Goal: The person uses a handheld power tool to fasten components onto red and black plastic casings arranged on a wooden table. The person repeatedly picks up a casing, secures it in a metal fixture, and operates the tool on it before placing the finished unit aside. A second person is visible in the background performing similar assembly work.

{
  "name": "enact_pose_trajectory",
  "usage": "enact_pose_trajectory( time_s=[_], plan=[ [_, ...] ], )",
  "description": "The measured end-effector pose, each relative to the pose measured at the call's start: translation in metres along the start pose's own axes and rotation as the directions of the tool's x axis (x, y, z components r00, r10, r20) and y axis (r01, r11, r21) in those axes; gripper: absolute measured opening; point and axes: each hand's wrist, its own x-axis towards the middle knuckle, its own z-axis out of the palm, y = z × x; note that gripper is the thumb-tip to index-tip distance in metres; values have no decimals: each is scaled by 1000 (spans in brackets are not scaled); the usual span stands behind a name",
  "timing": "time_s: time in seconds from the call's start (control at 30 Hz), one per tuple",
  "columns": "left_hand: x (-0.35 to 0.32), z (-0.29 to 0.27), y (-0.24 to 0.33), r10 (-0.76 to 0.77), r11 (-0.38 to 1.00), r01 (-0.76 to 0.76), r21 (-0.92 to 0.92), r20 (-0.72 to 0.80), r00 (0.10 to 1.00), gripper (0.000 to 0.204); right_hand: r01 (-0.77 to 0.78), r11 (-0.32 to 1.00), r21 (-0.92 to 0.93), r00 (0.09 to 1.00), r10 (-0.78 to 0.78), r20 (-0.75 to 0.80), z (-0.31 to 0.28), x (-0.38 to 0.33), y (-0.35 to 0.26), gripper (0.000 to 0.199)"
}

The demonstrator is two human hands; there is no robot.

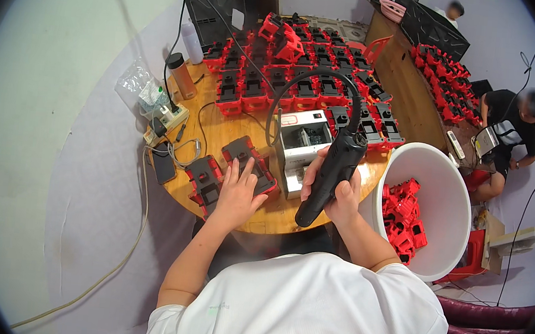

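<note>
My right hand (343,197) is wrapped round a black electric screwdriver (334,180), held tilted above the table's near edge. A thick black hose (318,72) loops from its top end. My left hand (237,196) lies with fingers outstretched on a red and black plastic housing (243,148), pressing nothing between them. Touching distance to its left is a second housing (204,177) of the same kind. Between my hands stands a white box-shaped screw feeder (297,160) with an open top tray of small dark pieces.
Rows of red and black housings (304,87) fill the far side of the round wooden table (220,127). At left are an orange-brown bottle (181,76), a power strip (170,119) and a phone (163,165). A white tub (456,211) holds red parts; a person (510,126) sits beyond.
</note>
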Motion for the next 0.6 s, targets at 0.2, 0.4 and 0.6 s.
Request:
enact_pose_trajectory(
  time_s=[0.2, 0.4, 0.6],
  plan=[
    [-1, -1, 3, -13, 1000, 13, -7, -10, 1000, 43, -4, 1000, 1, 1000, 4, -2, -1, -2, 0, 75],
    [-1, -2, 3, -17, 1000, 17, -20, -7, 1000, 43, -11, 1000, 0, 1000, 11, -5, -2, -1, 1, 75],
    [-1, -5, 4, -24, 999, 24, -29, 3, 1000, 44, -17, 1000, -16, 1000, 17, -9, -1, 0, 2, 76]
  ],
)
